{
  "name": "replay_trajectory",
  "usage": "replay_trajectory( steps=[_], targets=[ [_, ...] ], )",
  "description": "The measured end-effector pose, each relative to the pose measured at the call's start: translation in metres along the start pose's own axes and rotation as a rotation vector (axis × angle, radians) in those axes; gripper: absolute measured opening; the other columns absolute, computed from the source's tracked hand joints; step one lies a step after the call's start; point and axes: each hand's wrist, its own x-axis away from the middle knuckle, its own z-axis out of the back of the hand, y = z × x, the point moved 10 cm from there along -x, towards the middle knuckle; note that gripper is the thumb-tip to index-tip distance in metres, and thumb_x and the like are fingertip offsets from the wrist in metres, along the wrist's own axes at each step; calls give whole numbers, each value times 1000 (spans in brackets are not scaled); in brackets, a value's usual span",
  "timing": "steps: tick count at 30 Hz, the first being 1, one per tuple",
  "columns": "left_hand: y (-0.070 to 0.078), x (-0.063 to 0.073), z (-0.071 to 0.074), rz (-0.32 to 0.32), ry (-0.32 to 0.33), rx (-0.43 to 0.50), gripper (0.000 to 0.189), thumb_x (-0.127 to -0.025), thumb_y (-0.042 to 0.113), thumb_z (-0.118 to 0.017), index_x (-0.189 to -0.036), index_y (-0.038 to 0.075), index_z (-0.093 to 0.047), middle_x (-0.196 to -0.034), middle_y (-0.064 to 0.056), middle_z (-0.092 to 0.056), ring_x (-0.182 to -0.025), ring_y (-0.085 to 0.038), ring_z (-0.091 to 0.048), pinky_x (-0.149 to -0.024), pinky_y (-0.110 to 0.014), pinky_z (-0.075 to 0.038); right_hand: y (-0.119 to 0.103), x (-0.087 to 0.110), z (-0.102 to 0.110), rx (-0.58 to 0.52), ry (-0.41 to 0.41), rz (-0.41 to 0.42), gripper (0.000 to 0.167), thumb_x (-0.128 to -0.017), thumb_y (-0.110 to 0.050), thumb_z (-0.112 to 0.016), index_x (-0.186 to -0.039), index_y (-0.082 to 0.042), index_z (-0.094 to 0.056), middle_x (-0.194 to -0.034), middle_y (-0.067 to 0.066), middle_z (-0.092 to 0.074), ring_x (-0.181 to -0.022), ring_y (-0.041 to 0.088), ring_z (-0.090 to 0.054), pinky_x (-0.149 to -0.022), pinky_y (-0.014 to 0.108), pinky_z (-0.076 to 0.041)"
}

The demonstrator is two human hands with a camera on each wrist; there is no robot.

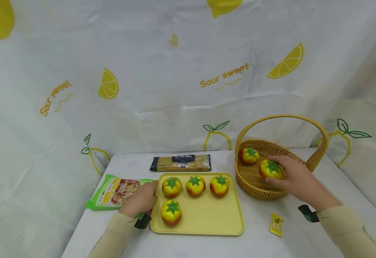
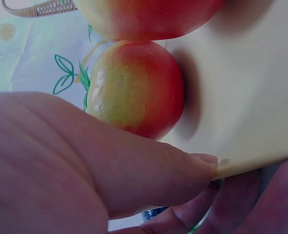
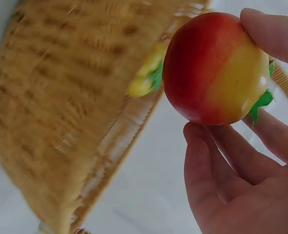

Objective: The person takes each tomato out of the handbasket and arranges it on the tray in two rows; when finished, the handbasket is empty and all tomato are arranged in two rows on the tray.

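My right hand (image 1: pixel 292 175) grips a red-and-yellow tomato (image 3: pixel 217 68) with a green star-shaped top, thumb on one side and fingers on the other. In the head view it is over the wicker basket (image 1: pixel 255 191), near the basket's front right. Another tomato (image 1: pixel 249 155) lies inside the basket at the back left. My left hand (image 1: pixel 141 198) pinches the left rim of the yellow tray (image 1: pixel 207 218), thumb on top and fingers beneath. Several tomatoes (image 1: pixel 172 213) sit on that tray, three in a back row and one at the front left.
Behind the tray lies a spaghetti pack (image 1: pixel 181 163). A green-edged food bag (image 1: pixel 120 191) is at the left, partly behind my left hand. In front of the basket lies a small yellow packet (image 1: pixel 276 225). The basket's tall handle (image 1: pixel 281 116) arches overhead. A lemon-print cloth (image 1: pixel 162 118) hangs behind the table.
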Motion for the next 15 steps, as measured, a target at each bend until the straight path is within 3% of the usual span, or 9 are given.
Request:
replay_trajectory(
  steps=[2,4,15],
  targets=[
    [0,1,-2,0,-14,52,60,-107,1,-54,-165,-3,-38,-146,-29,-60,-58,-24,-70,-52,-36,-62,-12,3,-3,-6,6,13,78,-93,-46,-85,-153,-6,-54,-153,25,-56,-135,48,-56,-106,72,-50],
    [0,1,-2,-6,-15,63,60,-107,1,-54,-164,-3,-38,-144,-30,-61,-56,-21,-69,-48,-32,-60,-26,5,-6,-15,17,38,75,-93,-48,-84,-152,-10,-56,-152,21,-58,-133,45,-59,-105,70,-53],
    [0,0,-3,-16,-25,63,57,-107,1,-53,-163,-1,-41,-139,-26,-64,-59,-21,-69,-50,-32,-60,-100,7,-42,-87,4,156,64,-92,-37,-88,-147,-18,-61,-146,7,-64,-131,33,-66,-106,61,-58]
  ],
)
